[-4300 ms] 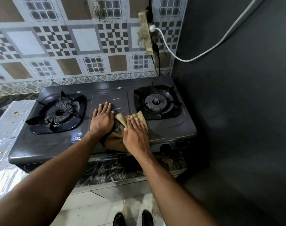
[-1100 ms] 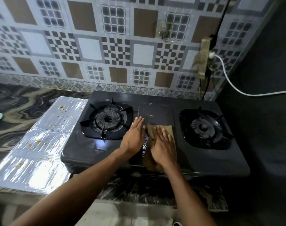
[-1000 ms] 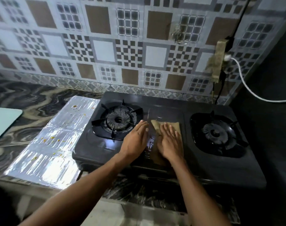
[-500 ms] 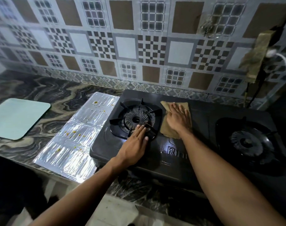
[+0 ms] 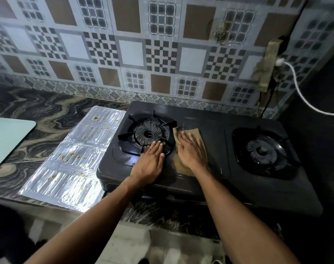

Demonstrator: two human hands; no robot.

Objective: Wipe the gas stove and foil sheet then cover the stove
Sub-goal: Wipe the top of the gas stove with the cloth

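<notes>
A black two-burner gas stove stands on the marble counter. My right hand lies flat, palm down, on a brown cloth spread on the stove's middle panel, just right of the left burner. My left hand rests flat with fingers together on the stove top, its fingertips at the front rim of the left burner; it holds nothing. A shiny foil sheet dotted with yellow crumbs lies on the counter, tucked against the stove's left side.
The right burner sits uncovered. A pale green board lies at the far left of the counter. A power strip with a white cable hangs on the tiled wall, back right. A dark wall closes the right side.
My right hand has slid the cloth back from the stove's rear edge toward the front of the middle panel. My left hand stayed at the left burner's front rim.
</notes>
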